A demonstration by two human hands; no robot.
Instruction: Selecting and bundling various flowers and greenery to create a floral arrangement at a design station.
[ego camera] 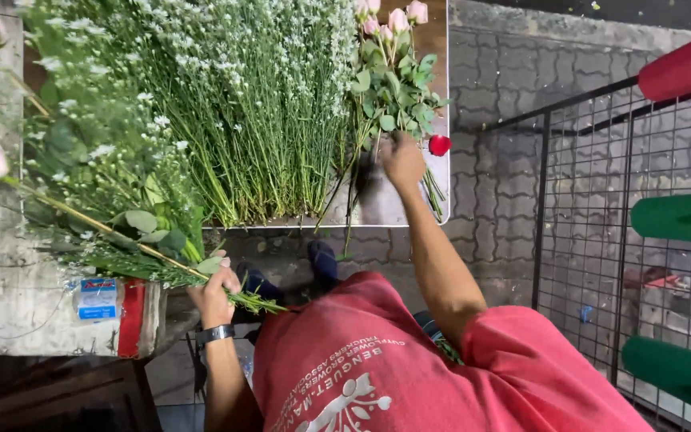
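Pink roses [393,20] on green leafy stems. White-flecked green filler [257,88]. One red petal [439,145] at the grey tray's [385,210] right edge. Red shirt [409,368] with white print. Black watch [215,333]. Green rolls [677,218] (one red [685,66]) on a black wire rack [585,200]. Grey paving [505,96].

White tabletop [393,210] with white filler-flower stems [257,104], pink roses [389,72], one red petal [439,145].
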